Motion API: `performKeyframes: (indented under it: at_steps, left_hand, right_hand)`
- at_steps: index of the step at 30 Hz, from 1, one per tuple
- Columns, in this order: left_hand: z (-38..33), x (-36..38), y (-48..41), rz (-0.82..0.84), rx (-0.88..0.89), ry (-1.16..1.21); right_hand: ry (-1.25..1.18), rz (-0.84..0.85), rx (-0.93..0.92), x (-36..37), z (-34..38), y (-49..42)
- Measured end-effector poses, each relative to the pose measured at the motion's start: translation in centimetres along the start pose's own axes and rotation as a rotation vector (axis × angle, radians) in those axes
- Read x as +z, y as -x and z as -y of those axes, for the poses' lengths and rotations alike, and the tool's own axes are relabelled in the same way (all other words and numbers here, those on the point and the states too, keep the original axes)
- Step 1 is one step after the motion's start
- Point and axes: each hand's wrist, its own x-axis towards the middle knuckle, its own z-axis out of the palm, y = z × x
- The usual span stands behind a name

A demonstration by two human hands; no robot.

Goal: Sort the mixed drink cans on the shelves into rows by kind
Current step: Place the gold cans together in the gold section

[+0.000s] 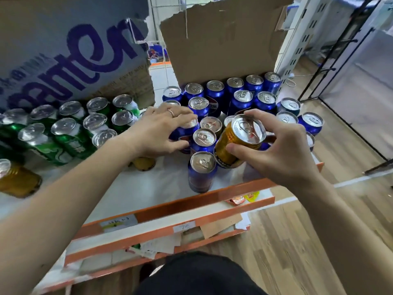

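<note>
My right hand grips a gold can, tilted and lifted above the blue group. My left hand is curled round a blue can standing among the other blue cans on the white shelf. One blue can stands alone nearest the shelf's front edge. Several green cans stand in rows at the left. Another gold can sits at the far left, and one more gold can shows partly under my left wrist.
A torn cardboard box flap rises behind the blue cans, and a printed carton stands behind the green ones. The shelf has an orange front lip with lower shelves beneath. Wooden floor and a black rack lie to the right.
</note>
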Motion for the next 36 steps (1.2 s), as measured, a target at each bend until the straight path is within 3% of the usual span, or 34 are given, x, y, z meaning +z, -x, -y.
performKeyframes:
  at_steps: [7, 16, 28, 36]
  left_hand:
    - [2.1, -2.2, 10.8, -0.165, -0.332, -0.105]
    - [5.8, -4.6, 27.7, -0.327, -0.666, -0.133]
    - [14.5, -5.1, 54.2, -0.359, -0.894, -0.1]
    - [19.4, -6.6, 64.5, -0.354, -1.009, -0.127]
  right_hand:
    - [-0.118, 0.102, -0.115, 5.0, 4.8, -4.0]
    - [-0.195, 0.248, -0.277, 15.3, 17.4, -4.0]
    - [-0.295, 0.459, -0.422, 33.7, 38.0, 3.4]
    - [-0.318, 0.506, -0.48, 41.9, 46.8, 4.7]
